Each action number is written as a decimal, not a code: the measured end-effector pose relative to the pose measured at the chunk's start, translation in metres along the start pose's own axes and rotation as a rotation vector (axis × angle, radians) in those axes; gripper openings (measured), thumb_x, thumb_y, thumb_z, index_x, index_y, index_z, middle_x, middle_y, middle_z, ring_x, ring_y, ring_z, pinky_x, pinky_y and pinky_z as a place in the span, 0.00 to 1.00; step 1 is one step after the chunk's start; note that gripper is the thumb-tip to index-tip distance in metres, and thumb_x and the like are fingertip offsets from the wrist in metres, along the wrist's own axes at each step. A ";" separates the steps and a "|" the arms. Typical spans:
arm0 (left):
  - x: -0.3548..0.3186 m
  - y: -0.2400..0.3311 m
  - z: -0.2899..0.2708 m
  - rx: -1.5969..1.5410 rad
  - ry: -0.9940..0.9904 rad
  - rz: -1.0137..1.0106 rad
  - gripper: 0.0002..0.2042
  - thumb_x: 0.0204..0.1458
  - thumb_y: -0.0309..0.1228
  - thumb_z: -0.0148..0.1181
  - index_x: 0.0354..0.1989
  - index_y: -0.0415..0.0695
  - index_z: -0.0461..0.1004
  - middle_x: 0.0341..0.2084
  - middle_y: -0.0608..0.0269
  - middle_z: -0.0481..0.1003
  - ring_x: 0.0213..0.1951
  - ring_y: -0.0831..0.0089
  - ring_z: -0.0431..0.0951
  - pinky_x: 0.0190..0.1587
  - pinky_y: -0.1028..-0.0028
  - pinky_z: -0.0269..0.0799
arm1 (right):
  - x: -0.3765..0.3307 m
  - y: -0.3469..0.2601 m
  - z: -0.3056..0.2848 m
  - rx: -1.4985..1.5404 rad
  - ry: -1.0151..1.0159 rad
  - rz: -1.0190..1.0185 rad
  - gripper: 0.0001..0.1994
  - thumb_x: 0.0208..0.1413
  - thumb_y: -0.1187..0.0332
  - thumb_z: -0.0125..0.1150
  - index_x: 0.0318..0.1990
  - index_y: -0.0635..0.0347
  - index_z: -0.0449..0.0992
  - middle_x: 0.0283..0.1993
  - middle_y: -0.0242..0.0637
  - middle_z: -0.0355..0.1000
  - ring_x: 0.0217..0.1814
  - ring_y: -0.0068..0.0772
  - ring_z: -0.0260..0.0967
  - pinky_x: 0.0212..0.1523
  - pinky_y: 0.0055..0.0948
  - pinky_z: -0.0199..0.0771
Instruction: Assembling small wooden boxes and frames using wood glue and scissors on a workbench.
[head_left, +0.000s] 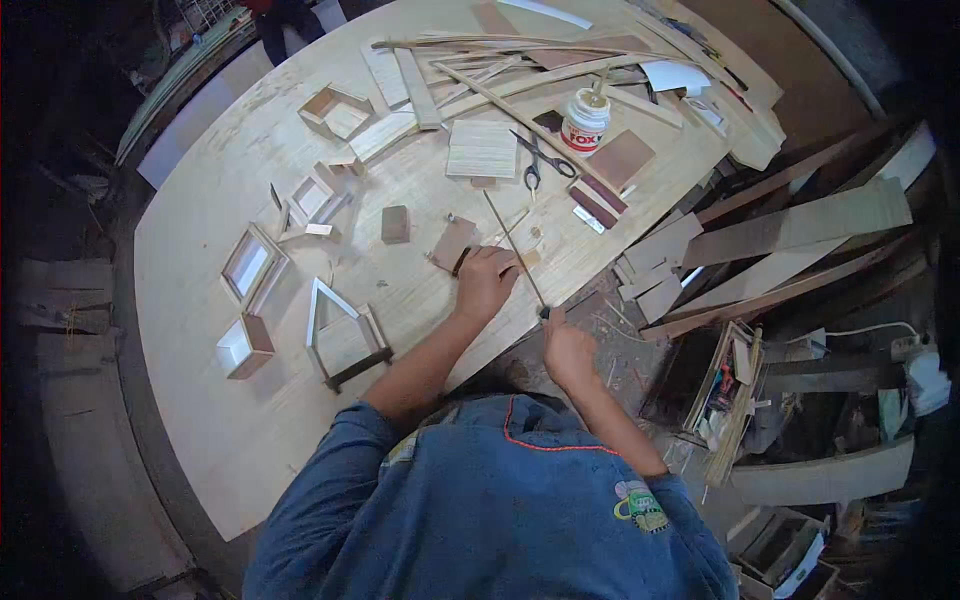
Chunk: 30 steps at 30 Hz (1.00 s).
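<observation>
My right hand [570, 357] is closed round the dark handle of a long thin file-like tool [511, 240], whose narrow shaft slants away to the upper left over the tabletop. My left hand [486, 284] presses down beside the shaft, fingers bent over a small piece of wood [530, 259] that is mostly hidden. Just beyond that hand lies a flat brown wooden piece [454, 240], with a short dark strip [460, 262] by the knuckles. A small brown block [396, 225] stands to the left.
Small wooden frames [252, 266], an open box [338, 112] and a house-shaped frame [333, 322] stand on the left of the table [190, 400]. Scissors [541, 155], a glue jar [586, 122] and long wood strips [520, 100] lie at the far side. Boards [800, 235] lean at right.
</observation>
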<state>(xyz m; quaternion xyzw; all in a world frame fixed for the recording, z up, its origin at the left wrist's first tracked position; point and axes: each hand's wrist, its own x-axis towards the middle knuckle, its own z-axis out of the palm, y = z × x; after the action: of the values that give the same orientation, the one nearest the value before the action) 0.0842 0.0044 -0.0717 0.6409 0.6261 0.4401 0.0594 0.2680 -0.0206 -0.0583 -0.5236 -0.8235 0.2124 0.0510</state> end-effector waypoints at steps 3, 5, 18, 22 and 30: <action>-0.004 -0.005 0.003 -0.002 0.052 -0.040 0.08 0.39 0.28 0.64 0.29 0.42 0.78 0.30 0.56 0.77 0.36 0.58 0.74 0.41 0.64 0.69 | -0.001 -0.007 -0.007 -0.036 0.015 0.020 0.10 0.58 0.65 0.41 0.39 0.63 0.63 0.27 0.57 0.72 0.30 0.61 0.72 0.33 0.55 0.69; -0.003 -0.009 0.004 -0.016 0.065 -0.015 0.07 0.38 0.28 0.64 0.28 0.42 0.78 0.29 0.56 0.77 0.35 0.58 0.74 0.42 0.63 0.68 | -0.002 -0.008 -0.009 -0.069 0.029 0.034 0.10 0.58 0.65 0.41 0.39 0.63 0.63 0.27 0.57 0.73 0.30 0.60 0.72 0.32 0.54 0.69; 0.004 -0.010 -0.001 0.017 -0.035 0.062 0.04 0.38 0.27 0.64 0.24 0.43 0.78 0.26 0.59 0.75 0.33 0.58 0.73 0.39 0.63 0.68 | -0.003 -0.017 0.001 -0.059 0.009 0.102 0.12 0.59 0.64 0.39 0.41 0.65 0.63 0.27 0.57 0.72 0.31 0.60 0.72 0.34 0.54 0.69; 0.009 -0.006 -0.004 0.077 -0.107 0.094 0.03 0.38 0.26 0.62 0.23 0.43 0.78 0.27 0.59 0.74 0.32 0.57 0.73 0.37 0.62 0.68 | 0.005 -0.024 0.002 0.001 0.022 0.127 0.11 0.59 0.65 0.41 0.39 0.65 0.64 0.28 0.58 0.72 0.32 0.59 0.72 0.34 0.53 0.68; 0.011 -0.010 -0.001 0.233 -0.204 0.131 0.01 0.39 0.26 0.61 0.22 0.44 0.78 0.26 0.59 0.73 0.32 0.57 0.73 0.36 0.62 0.70 | -0.004 -0.031 0.002 0.059 0.037 0.158 0.12 0.58 0.65 0.42 0.40 0.65 0.66 0.29 0.58 0.73 0.33 0.60 0.72 0.36 0.56 0.67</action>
<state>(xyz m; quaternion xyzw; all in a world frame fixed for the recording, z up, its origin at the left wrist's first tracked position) 0.0743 0.0154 -0.0717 0.7245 0.6203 0.3000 0.0191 0.2433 -0.0358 -0.0477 -0.5891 -0.7718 0.2304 0.0648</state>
